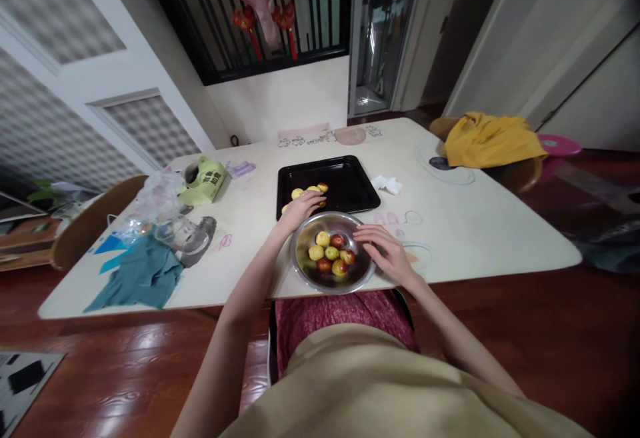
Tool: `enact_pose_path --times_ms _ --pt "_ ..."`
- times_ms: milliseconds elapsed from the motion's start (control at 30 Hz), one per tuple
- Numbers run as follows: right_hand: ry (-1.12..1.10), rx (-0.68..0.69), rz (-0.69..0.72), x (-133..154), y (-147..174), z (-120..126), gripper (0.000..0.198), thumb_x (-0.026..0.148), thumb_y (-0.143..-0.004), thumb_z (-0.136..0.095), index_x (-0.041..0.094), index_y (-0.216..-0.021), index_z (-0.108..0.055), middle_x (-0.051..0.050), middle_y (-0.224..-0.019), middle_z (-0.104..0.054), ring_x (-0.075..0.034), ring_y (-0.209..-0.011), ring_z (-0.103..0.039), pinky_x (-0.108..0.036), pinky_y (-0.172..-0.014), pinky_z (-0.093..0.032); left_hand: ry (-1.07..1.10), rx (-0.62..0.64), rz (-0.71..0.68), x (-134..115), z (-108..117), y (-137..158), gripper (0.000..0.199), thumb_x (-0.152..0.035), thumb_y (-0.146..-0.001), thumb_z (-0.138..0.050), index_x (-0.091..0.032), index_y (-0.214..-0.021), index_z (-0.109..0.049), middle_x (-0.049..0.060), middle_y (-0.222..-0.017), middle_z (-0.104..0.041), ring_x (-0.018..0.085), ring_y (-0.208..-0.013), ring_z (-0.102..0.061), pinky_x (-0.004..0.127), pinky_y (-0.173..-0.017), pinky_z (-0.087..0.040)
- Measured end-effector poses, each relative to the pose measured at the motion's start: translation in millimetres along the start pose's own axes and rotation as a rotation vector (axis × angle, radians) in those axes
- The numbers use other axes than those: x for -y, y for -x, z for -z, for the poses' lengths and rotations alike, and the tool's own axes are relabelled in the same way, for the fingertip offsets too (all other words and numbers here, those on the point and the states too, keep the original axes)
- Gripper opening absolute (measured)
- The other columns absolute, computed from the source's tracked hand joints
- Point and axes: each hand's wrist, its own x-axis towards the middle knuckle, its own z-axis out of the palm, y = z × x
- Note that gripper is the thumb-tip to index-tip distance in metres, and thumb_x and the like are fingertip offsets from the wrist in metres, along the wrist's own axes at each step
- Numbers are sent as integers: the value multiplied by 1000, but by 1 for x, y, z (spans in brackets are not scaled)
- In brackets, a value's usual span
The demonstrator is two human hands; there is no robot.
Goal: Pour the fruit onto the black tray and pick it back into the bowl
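head | left hand point(299, 210) on tray point(350, 181), grip unclear, fruit point(307, 191) just beyond | right hand point(386, 251) open on bowl point(310, 275) rim

My left hand point(299, 209) covers part of the fruit on the black tray point(350, 185), so can't count them or tell if fingers grip one. Right hand point(387, 255) hides the steel bowl point(313, 277) rim's right side. Print on green bag point(204, 181) too small to read.
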Motion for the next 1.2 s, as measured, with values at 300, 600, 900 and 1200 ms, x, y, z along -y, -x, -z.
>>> enact_pose_path --times_ms 300,600,900,1200 --pt "44 -56 49 1 3 -7 28 23 -109 -51 22 -109 -79 -9 -101 -82 -27 -108 -75 -50 -99 -62 -88 87 -10 2 -7 -5 32 -29 -112 -50 -17 -129 -74 13 -129 -72 27 -127 -65 44 -114 -56" --pt "73 -85 65 0 5 -8 32 24 -109 -49 22 -104 -80 -9 -95 -82 -27 -101 -76 -50 -94 -63 -86 95 178 -12 -3 6 32 -31 -112 -48 -19 -125 -75 11 -124 -69 23 -116 -70 36 -106 -59" --pt "67 -75 55 0 6 -6 33 25 -109 -48 23 -100 -80 -9 -93 -81 -27 -101 -75 -49 -93 -63 -55 97 210 -16 2 10 32 -34 -110 -53 -19 -128 -75 13 -127 -75 25 -111 -75 35 -98 -62" --pt "76 -79 39 -1 7 -6 35 26 -109 -47 23 -96 -80 -9 -90 -81 -28 -99 -76 -51 -90 -63 -30 125 167 -18 4 12 37 -37 -112 -46 -23 -131 -74 10 -127 -74 26 -116 -73 35 -99 -59"
